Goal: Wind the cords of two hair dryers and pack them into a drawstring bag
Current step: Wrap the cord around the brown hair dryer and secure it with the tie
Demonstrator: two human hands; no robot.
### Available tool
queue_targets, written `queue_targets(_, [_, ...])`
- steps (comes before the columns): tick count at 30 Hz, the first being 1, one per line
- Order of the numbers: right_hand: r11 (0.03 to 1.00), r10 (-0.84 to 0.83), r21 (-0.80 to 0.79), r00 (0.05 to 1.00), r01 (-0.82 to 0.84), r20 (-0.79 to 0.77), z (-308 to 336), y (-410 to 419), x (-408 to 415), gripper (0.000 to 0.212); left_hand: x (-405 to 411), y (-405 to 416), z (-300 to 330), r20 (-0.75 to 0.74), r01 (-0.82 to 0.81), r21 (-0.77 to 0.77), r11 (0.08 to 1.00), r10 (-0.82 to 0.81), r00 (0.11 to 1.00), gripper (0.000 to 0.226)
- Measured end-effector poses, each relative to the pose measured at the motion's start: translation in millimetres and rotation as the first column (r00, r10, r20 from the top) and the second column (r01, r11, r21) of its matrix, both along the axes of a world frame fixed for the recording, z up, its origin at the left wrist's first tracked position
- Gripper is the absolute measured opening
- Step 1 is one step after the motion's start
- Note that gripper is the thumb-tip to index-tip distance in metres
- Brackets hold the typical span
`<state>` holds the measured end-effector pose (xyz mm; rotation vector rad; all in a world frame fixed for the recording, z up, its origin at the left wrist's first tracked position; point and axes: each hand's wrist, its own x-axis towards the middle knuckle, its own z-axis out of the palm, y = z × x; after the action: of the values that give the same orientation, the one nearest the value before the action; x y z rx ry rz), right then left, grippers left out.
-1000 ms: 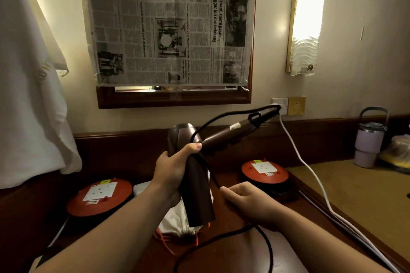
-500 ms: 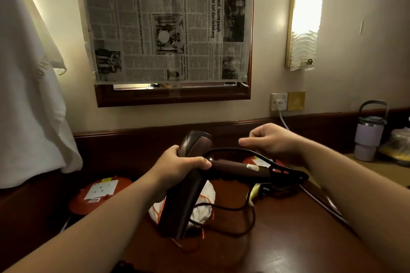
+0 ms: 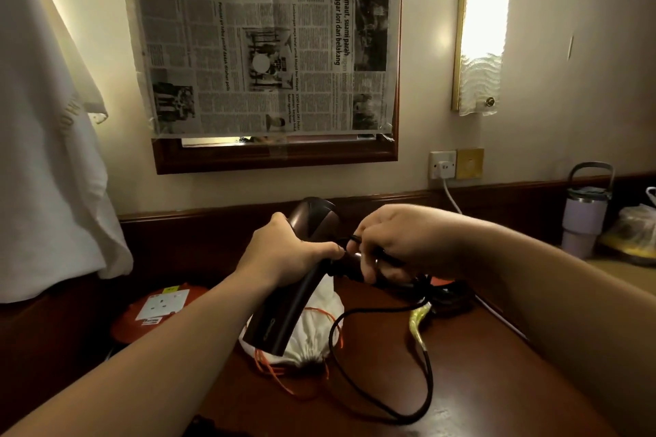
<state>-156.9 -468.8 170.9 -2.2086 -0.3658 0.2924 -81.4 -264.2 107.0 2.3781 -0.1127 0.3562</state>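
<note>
Dark wooden surface (image 3: 461,383) beneath you, your left hand (image 3: 284,259) grips the rigid hair dryer (image 3: 301,280) at its hinge over the white drawstring bag (image 3: 316,330), while your right hand (image 3: 401,241) pinches the springy black cord (image 3: 422,372), best held near the handle.

Tilted brown hair dryer (image 3: 284,309), black cord (image 3: 422,365) perhaps part-wound, over white drawstring bag (image 3: 319,330).
</note>
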Motion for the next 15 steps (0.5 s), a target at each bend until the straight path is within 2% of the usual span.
queue_targets(2, [1.000,-0.014,0.003,1.000,0.014,0.026,-15,8,-5,0.027,2,2,0,0.001,-0.022,-0.025,0.999,0.022,1.000,0.110])
queue_targets(4, [0.999,-0.015,-0.029,0.995,0.018,0.096,-33,14,-8,0.026,3,3,-4,0.003,-0.035,-0.074,0.997,0.035,0.999,0.106])
queue_targets(8, [0.976,-0.003,-0.208,0.963,0.061,0.268,-58,16,-4,0.023,4,3,-10,0.010,-0.048,-0.183,0.982,0.051,0.999,0.093])
queue_targets(12, [0.897,0.069,-0.434,0.945,0.082,0.321,-66,12,-5,0.047,8,7,-14,-0.023,-0.055,-0.222,0.973,0.051,0.998,0.095])
queue_targets(15, [0.782,0.133,-0.612,0.926,0.121,0.353,-71,6,-5,0.054,9,10,-15,-0.023,-0.048,-0.294,0.954,0.044,0.999,0.107])
